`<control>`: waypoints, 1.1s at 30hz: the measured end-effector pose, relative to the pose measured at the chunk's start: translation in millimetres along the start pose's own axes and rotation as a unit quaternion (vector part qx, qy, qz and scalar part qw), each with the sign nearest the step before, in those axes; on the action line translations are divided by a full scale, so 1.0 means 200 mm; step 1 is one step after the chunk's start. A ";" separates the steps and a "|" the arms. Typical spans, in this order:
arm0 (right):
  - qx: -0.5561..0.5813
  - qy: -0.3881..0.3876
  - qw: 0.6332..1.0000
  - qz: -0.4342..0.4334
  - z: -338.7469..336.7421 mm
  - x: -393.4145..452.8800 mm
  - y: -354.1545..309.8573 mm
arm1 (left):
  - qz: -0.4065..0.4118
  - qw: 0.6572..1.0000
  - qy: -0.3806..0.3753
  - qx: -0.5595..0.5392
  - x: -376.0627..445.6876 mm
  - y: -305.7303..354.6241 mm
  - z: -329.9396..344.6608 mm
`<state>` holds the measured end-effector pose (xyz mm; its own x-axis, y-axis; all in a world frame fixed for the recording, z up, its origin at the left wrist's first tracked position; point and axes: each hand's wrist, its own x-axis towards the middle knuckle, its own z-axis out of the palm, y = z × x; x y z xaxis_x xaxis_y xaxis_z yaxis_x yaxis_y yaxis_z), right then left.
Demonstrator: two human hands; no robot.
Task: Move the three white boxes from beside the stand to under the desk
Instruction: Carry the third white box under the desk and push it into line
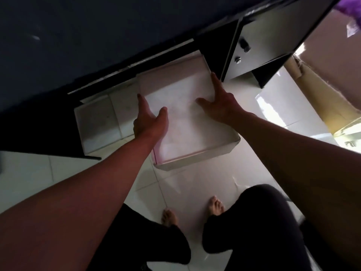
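Nearest, both hands lie flat on the lid of one white box on the floor, half under the bench: left hand and right hand, each grip released, fingers straight, pressing. It looks light, thin-walled and crushable, best held by its side edges. Beyond, one more white box sits under the bench; two counted.
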<state>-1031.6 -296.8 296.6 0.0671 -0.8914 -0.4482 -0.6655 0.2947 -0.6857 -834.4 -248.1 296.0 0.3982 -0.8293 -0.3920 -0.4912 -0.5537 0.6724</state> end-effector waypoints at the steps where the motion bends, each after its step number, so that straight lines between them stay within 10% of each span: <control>1: 0.001 0.004 1.000 -0.006 0.03 0.07 0.05 | 0.006 1.000 0.003 -0.003 0.06 -0.04 0.06; 33: 0.022 0.025 0.998 -0.058 0.97 1.15 1.06 | 0.021 0.998 0.061 0.006 1.01 -1.00 1.05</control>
<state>-1013.5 -372.7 -63.9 0.1042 -0.9359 -0.3364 -0.6214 0.2028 -0.7568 -818.1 -319.7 -49.3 0.4682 -0.8366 -0.2845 -0.5181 -0.5207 0.6785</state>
